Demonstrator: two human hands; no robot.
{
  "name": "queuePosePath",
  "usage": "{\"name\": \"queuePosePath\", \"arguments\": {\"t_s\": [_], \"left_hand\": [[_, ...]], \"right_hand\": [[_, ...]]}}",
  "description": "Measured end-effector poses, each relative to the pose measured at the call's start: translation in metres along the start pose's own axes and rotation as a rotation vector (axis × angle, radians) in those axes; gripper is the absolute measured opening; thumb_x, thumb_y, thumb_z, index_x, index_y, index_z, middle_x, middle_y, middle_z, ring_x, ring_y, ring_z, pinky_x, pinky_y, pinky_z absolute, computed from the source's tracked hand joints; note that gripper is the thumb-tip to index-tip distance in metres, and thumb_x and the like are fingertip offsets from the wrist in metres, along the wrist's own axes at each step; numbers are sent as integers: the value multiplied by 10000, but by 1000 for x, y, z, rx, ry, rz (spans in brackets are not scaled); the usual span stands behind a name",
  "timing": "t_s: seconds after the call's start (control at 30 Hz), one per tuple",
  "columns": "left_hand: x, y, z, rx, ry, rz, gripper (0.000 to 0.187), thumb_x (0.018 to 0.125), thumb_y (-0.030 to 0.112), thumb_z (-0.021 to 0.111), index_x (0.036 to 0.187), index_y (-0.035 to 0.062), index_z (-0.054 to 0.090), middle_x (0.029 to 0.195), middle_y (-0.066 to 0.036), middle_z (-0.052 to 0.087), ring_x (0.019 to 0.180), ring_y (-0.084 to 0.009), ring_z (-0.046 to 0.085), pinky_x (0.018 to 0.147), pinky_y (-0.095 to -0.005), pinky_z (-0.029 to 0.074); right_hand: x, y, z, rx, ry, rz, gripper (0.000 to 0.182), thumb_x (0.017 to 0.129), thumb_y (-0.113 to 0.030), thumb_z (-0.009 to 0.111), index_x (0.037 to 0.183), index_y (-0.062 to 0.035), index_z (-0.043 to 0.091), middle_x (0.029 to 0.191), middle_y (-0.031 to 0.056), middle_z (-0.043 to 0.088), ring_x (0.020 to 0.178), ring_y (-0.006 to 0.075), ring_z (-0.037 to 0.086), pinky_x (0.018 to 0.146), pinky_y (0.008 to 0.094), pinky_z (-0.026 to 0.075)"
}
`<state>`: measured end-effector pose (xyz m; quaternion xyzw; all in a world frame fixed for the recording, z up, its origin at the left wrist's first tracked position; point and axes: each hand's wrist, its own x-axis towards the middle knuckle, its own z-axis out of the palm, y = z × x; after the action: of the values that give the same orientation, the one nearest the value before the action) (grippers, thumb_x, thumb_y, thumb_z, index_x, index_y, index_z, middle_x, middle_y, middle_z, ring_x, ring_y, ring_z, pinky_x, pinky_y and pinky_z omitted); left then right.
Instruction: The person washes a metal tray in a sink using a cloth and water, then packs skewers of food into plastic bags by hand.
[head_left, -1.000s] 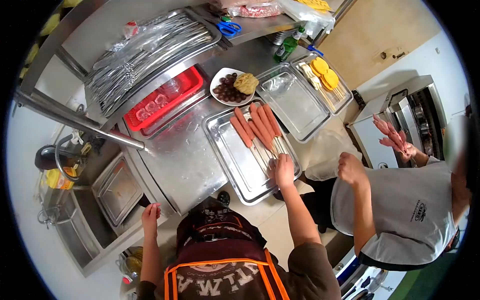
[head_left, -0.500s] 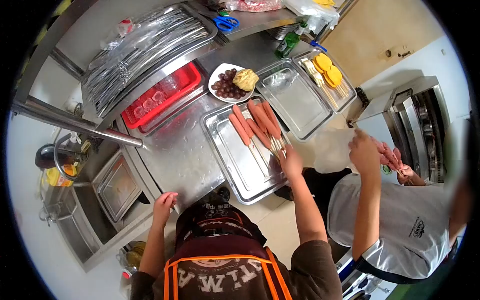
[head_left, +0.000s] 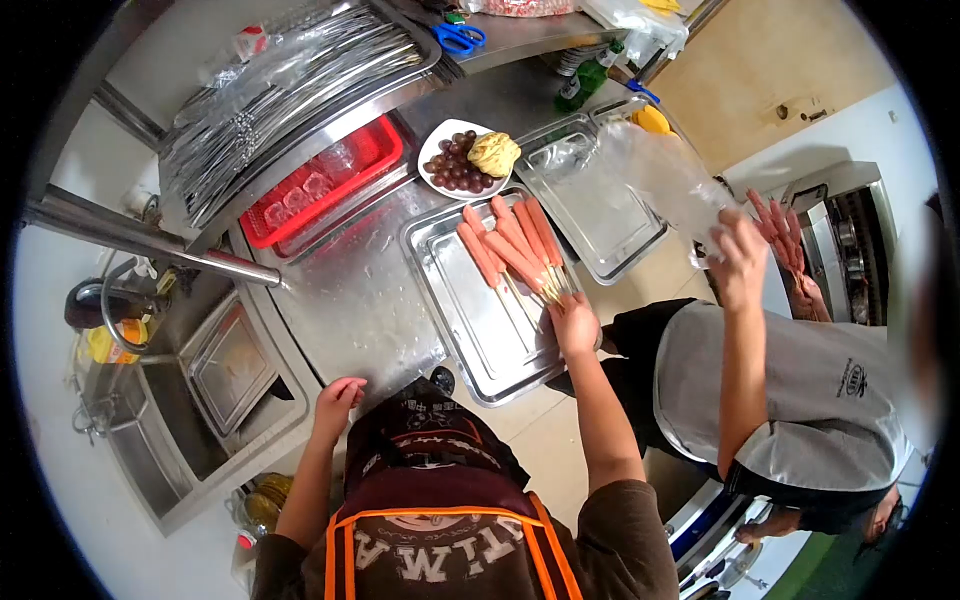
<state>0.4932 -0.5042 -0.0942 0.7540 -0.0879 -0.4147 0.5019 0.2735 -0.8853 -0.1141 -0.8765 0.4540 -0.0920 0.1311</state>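
Note:
Several sausages on wooden skewers lie in a metal tray, their sticks pointing towards me. My right hand is closed around the gathered sticks at the tray's near right side. Two of the sausages lie a little apart on the left, with their sticks running beside my fingers. By the counter's front edge, my left hand hangs with its fingers curled together and nothing visible in them.
Beyond the tray are a plate of grapes and a second metal tray. A red basket sits under a shelf of skewers; a sink is at left. At right, a co-worker holds a plastic bag and skewered meat.
My right hand has shifted slightly, and the sausages have fanned and drawn together at the sticks. The co-worker has raised the plastic bag over the far trays and lifted the skewered meat.

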Motion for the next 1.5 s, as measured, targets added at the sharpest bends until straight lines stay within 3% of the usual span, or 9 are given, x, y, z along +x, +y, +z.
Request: {"name": "queuePosePath", "arguments": {"t_s": [0.27,0.43,0.53,0.6,1.0,1.13,1.17,1.4,1.5], "left_hand": [[0,-2,2,-24,-31,-2,194,899,139,481,959,27,628,763,-16,582,673,-84,515,621,-215,430],[2,-4,7,-40,-37,5,197,898,139,480,961,26,628,768,-18,584,680,-85,520,630,-214,435],[4,-7,9,-28,-34,10,198,898,141,479,962,28,629,771,-20,587,688,-86,527,636,-216,439],[5,-9,11,-22,-40,17,199,899,141,478,962,31,630,774,-21,590,691,-86,530,638,-218,441],[6,-8,20,-40,-90,-27,165,891,112,503,982,44,623,784,-11,596,704,-79,535,657,-213,450],[3,-5,20,-20,-101,-93,171,898,126,500,994,49,619,782,-7,590,707,-77,528,654,-206,445],[4,-1,21,-1,-102,-125,173,900,129,499,998,50,617,780,-6,588,706,-77,525,651,-204,444],[15,5,35,-44,-186,-71,182,905,135,489,1000,43,614,808,-16,583,735,-87,526,677,-216,439],[20,7,44,-44,-256,-27,182,904,133,489,999,40,613,825,-23,585,747,-93,529,687,-221,438]], "right_hand": [[7,4,14,-161,21,-136,141,775,-200,562,805,-64,538,833,118,559,577,315,591,500,420,484],[8,-11,-5,-162,-2,-150,158,771,-212,558,774,-54,550,777,137,597,605,325,603,537,439,489],[2,-20,-17,-23,-146,-7,165,765,-210,580,834,-60,563,725,159,607,658,360,592,589,456,475],[1,-22,-15,203,20,-28,149,810,-231,571,856,-90,573,676,179,603,645,377,584,574,472,453],[18,-42,20,177,14,-1,179,776,-160,601,936,-82,580,784,159,603,775,353,576,649,456,445],[12,-40,24,250,169,-186,415,722,-200,663,1079,-30,537,1008,194,545,918,373,523,782,438,426],[9,-36,26,172,192,-232,635,689,-293,707,1211,-29,459,1132,222,475,1028,390,465,878,469,375],[9,-38,17,81,111,31,966,592,-465,759,1351,-82,299,1184,236,436,1098,387,420,907,493,334],[11,-50,18,118,42,42,965,598,-494,746,1357,-105,293,1177,219,438,1095,382,417,899,519,311]]}}
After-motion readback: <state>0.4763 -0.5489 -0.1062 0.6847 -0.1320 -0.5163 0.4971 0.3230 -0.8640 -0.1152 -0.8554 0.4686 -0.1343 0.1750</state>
